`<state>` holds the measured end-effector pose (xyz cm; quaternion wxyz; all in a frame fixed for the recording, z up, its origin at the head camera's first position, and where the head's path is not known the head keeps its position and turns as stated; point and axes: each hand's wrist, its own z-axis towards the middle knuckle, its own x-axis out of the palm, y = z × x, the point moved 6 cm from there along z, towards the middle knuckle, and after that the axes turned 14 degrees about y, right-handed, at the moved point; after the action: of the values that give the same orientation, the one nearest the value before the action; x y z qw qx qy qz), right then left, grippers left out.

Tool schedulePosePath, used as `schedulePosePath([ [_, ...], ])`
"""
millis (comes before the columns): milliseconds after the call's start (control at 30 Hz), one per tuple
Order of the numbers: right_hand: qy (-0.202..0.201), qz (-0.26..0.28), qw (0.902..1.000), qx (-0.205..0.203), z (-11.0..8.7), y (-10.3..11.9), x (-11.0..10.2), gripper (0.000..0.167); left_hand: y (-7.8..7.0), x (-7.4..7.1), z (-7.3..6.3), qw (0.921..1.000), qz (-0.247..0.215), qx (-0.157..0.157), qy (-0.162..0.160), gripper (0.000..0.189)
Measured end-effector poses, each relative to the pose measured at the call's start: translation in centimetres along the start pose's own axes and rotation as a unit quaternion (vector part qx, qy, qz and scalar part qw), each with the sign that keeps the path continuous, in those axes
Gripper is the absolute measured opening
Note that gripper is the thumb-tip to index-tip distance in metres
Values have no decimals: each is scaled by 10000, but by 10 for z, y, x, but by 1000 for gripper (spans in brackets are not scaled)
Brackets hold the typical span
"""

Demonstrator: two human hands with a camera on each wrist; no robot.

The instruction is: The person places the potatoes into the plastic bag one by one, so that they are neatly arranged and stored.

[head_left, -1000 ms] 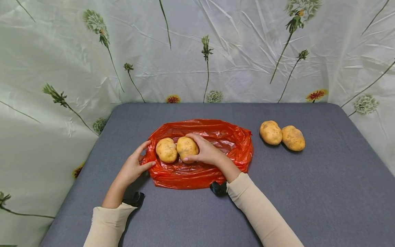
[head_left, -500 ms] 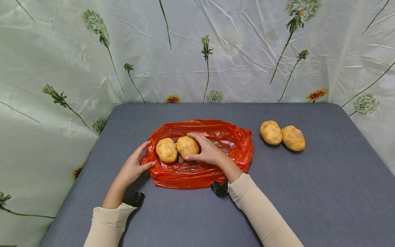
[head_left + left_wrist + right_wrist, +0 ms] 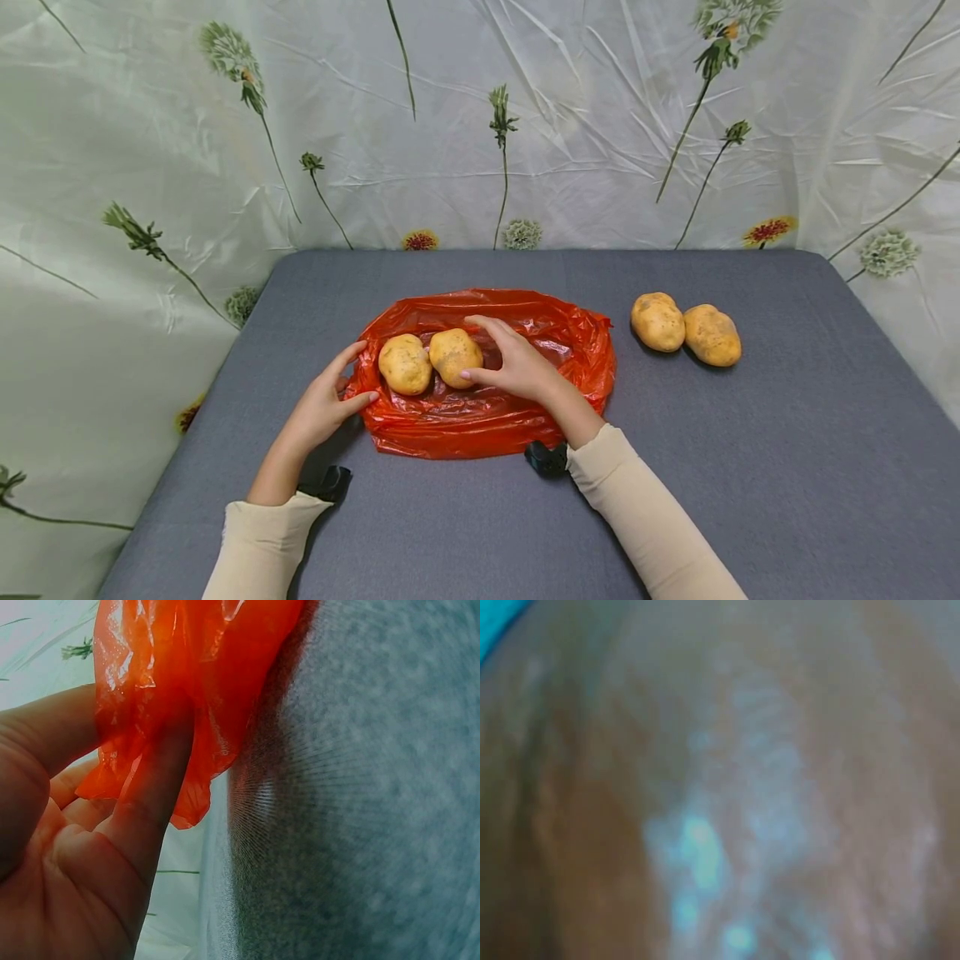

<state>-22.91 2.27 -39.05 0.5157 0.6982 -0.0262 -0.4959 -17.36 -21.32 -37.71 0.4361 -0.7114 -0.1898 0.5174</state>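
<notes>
A red plastic bag point(image 3: 450, 437) lies spread open on the grey table, with two potatoes, the left potato point(image 3: 405, 365) and the right potato point(image 3: 454, 358), side by side in it. My left hand point(image 3: 322, 408) holds the bag's left edge; in the left wrist view the fingers point(image 3: 154, 776) show partly through the thin red plastic point(image 3: 217, 667). Over the bag, my right hand point(image 3: 517, 362) has its thumb and fingers spread just right of the right potato, the thumb tip overlapping that potato's lower edge. The right wrist view is a blur.
Two more potatoes, one point(image 3: 657, 322) touching the other point(image 3: 712, 336), lie on the table point(image 3: 795, 467) to the right of the bag. Behind the table hangs a pale curtain point(image 3: 450, 150) printed with flowers. Dark wrist cameras sit under both wrists.
My right hand has loosened from the right potato, spread its fingers and drawn slightly to the right. The left hand and the bag have stayed in place.
</notes>
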Motion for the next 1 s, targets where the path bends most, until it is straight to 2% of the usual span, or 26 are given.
schedulePosePath([
  [400,-289,-135,9993,-179,-21,11,-17,69,0,0,0,10000,-46,-74,36,67],
  [733,-761,-354,9942,-675,-43,16,-38,66,1,0,0,10000,-68,-47,37,68],
  [1000,-889,-298,9940,-572,-60,8,-51,67,3,0,0,9999,-146,-31,39,68],
])
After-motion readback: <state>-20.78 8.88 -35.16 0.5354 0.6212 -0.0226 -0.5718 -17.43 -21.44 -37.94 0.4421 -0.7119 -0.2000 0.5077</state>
